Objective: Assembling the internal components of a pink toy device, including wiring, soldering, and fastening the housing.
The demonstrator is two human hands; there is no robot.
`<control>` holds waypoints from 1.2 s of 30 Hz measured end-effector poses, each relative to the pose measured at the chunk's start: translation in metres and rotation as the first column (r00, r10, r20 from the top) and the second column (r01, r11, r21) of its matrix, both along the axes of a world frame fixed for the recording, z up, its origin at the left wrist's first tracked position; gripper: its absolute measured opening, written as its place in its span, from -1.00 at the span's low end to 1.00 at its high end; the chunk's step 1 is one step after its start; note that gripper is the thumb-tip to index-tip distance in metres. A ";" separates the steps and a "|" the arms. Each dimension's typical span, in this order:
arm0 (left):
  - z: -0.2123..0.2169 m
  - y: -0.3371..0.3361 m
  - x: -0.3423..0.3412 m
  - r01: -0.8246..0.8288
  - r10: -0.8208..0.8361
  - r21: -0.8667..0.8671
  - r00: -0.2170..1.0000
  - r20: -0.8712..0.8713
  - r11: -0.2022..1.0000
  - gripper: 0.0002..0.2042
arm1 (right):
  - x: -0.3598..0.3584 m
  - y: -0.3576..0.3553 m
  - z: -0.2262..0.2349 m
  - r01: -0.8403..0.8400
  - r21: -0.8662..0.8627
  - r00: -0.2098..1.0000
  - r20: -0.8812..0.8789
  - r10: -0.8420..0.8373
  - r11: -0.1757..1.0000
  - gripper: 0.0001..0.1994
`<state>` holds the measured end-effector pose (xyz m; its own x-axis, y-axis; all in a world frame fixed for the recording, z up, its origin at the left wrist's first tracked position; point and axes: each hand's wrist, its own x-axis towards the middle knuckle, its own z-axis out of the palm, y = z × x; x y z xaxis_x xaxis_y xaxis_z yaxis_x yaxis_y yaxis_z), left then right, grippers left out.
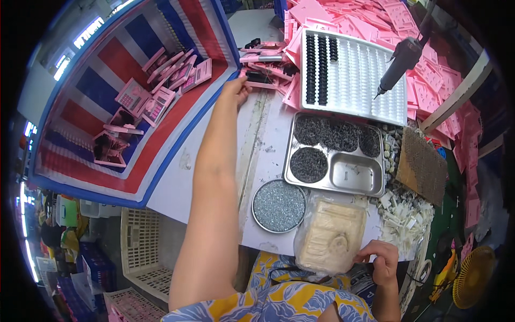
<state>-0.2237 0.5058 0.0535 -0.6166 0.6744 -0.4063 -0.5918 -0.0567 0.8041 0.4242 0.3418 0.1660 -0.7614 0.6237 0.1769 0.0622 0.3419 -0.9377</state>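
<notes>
At the counter's (214, 161) far edge, my left hand (236, 88) closes on a pink calculator part (261, 84); my right hand (383, 261) pinches the clear bag (330, 236) near me.

There are two hands: the left hand (237, 88) far out by the pink parts, and the right hand (383, 263) close in. There is one metal tray (375, 189) with four sections. Three sections hold dark little screws, and one is almost bare. There is one round tin (279, 206) of shiny bits. There is one clear bag (328, 235) of cream parts. One white rack (370, 75) holds three rows of black pieces. One power screwdriver (398, 64) hangs above it. In the big striped bin (134, 177) lie maybe ten pink calculators (161, 96); they overlap, so I cannot count them well.
</notes>
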 end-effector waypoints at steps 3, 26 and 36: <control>0.053 -0.052 0.046 -0.122 0.099 -0.069 0.956 -0.275 0.990 -0.84 | 0.009 -0.001 -0.006 0.029 -0.042 1.000 -0.009 -0.029 0.999 -0.50; 0.108 -0.259 0.368 0.385 -0.184 -0.140 0.079 -0.980 0.912 -0.68 | -0.017 0.007 -0.051 0.214 -0.400 0.975 0.032 -0.219 0.891 -0.66; 0.049 -0.304 0.409 0.588 -0.221 -0.400 -0.354 -0.909 0.703 -0.72 | -0.018 0.030 -0.071 0.188 0.582 0.857 0.296 -0.422 0.791 -0.67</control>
<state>0.1852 0.2020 0.1022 0.3195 0.8849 0.3389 0.7612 -0.4527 0.4644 0.4065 0.3722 0.0947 -0.6204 0.7357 0.2719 0.5672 0.6603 -0.4923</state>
